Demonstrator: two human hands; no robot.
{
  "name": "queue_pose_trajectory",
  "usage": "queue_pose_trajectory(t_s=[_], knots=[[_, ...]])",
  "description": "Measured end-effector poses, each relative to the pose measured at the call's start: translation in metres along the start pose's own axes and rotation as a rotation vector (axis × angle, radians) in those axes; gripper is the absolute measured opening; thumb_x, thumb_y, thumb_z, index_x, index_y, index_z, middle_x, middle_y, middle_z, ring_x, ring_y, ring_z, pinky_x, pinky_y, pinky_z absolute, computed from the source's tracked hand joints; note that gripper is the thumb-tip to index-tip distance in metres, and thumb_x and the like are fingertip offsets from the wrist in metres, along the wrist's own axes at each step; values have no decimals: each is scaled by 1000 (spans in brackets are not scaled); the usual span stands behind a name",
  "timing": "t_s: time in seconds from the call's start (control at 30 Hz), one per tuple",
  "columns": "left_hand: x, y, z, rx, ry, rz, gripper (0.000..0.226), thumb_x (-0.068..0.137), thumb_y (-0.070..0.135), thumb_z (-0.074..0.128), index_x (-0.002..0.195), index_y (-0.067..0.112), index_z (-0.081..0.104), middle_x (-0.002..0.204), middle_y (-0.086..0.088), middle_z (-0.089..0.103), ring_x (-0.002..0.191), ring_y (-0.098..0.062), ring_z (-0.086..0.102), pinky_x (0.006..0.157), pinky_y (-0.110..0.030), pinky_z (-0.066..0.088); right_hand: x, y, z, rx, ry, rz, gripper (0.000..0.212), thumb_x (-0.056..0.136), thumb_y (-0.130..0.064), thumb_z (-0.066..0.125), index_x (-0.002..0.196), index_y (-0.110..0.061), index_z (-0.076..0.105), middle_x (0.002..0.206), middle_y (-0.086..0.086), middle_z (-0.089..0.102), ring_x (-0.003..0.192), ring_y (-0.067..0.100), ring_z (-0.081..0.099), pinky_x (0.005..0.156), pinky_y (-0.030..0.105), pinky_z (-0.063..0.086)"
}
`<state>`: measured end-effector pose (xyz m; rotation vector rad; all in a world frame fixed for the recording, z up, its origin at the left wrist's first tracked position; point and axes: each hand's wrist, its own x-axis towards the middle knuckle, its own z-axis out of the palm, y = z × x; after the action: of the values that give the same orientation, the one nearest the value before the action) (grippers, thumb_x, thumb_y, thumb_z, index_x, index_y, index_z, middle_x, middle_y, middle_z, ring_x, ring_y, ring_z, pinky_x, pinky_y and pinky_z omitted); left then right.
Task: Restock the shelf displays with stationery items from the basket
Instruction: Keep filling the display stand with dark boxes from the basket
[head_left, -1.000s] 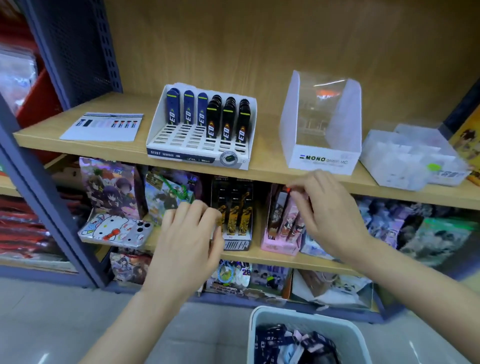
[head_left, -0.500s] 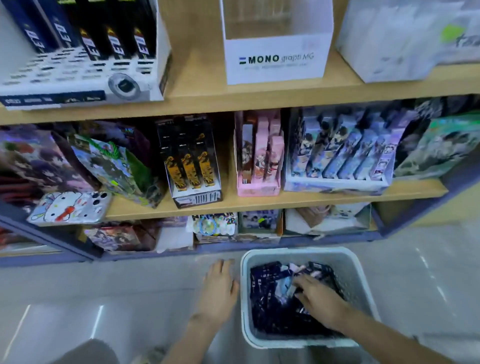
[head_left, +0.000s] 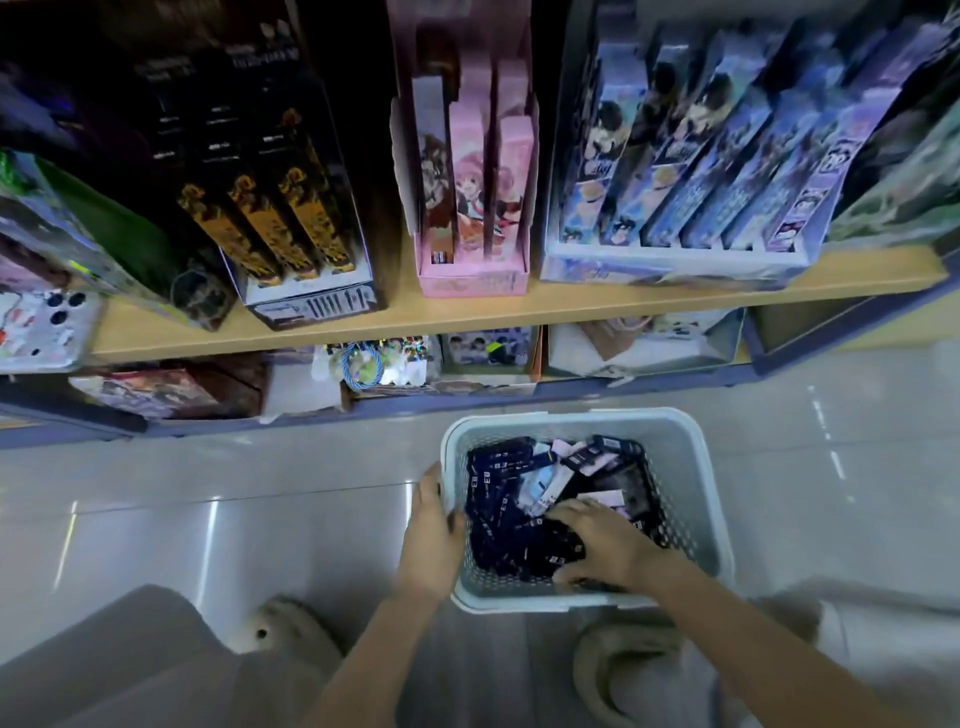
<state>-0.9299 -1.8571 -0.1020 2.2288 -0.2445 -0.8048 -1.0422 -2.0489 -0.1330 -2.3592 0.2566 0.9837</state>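
Stationery packs (head_left: 511, 519) — mostly dark, too jumbled to count — lie in one white basket (head_left: 691, 467) on the pale glossy floor (head_left: 208, 519). My left hand (head_left: 431, 535) grips the basket's left rim. My right hand (head_left: 608, 545) lies bent-fingered on the packs; I cannot tell whether it has any. Above, the wooden shelf (head_left: 571, 304) carries three display boxes: a black box (head_left: 311, 306) with three gold-patterned packs, a pink box (head_left: 472, 280) with three, and a blue box (head_left: 675, 262) — its row too blurred to count.
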Motion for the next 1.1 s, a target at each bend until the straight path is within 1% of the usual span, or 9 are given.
queue_pose_trajectory(t_s=[0.07, 0.27, 0.47, 0.57, 0.67, 0.8, 0.9, 1.0, 1.1], knots=[[0, 0, 2, -37, 9, -11, 57, 90, -2, 50, 141, 14, 30, 134, -9, 51, 115, -27, 56, 101, -40, 43, 1, 5, -3, -74, 31, -28, 81, 81, -48, 68, 147, -19, 31, 148, 2, 36, 135, 20, 33, 109, 28, 28], [-1, -2, 3, -96, 45, -15, 54, 91, 0, 52, 140, 15, 34, 129, -12, 54, 110, -27, 58, 99, -46, 45, -1, 8, -5, -281, 141, 7, 63, 91, -50, 52, 145, -26, 32, 143, -2, 43, 131, 20, 39, 108, 35, 28], [-5, 0, 5, -97, 57, -47, 48, 91, 0, 52, 136, 14, 39, 125, -12, 55, 108, -27, 57, 96, -35, 44, -5, 12, -9, -272, 277, 119, 47, 99, -44, 40, 136, -16, 39, 125, 5, 58, 120, 21, 48, 100, 31, 27], [-13, 4, 9, 156, 220, 90, 43, 87, -6, 54, 129, 3, 48, 120, -13, 51, 110, -27, 48, 94, -24, 32, -10, 10, -16, 25, 404, 170, 31, 101, -30, 40, 124, -10, 45, 114, 10, 61, 109, 21, 54, 89, 30, 35], [-21, 19, 20, 155, 254, 232, 33, 89, -3, 53, 121, 5, 53, 112, -3, 48, 102, -11, 41, 92, -10, 25, -16, -3, -25, 437, 469, 189, 16, 100, -20, 43, 102, -4, 46, 91, 9, 60, 74, 3, 57, 64, 18, 44], [-23, 51, 36, -258, -56, 4, 20, 100, 21, 42, 119, 16, 46, 112, -1, 51, 99, -11, 50, 81, -9, 40, -11, -31, -30, 855, 496, 192, 31, 100, -26, 42, 120, -3, 51, 105, 8, 61, 99, 19, 57, 82, 24, 40], [-20, 68, 41, -502, -372, -250, 25, 102, 39, 33, 119, 22, 41, 110, 8, 51, 93, -12, 60, 67, -10, 46, -8, -51, -35, 1178, 470, 200, 24, 101, -24, 43, 114, -9, 55, 107, 5, 59, 105, 20, 54, 91, 28, 38], [-20, 72, 42, -480, -463, -219, 22, 103, 27, 36, 118, 13, 42, 93, 2, 58, 66, -11, 62, 58, -13, 49, -9, -59, -40, 1287, 476, 170, 16, 101, -24, 44, 102, -12, 55, 95, 7, 62, 90, 21, 58, 78, 29, 44], [-18, 67, 42, -483, -398, -223, 17, 103, 10, 34, 115, 1, 43, 71, -6, 56, 45, -7, 52, 48, -17, 47, -12, -59, -44, 1257, 523, 140, 16, 101, -22, 43, 107, -14, 56, 91, 2, 60, 83, 14, 55, 69, 17, 43]])
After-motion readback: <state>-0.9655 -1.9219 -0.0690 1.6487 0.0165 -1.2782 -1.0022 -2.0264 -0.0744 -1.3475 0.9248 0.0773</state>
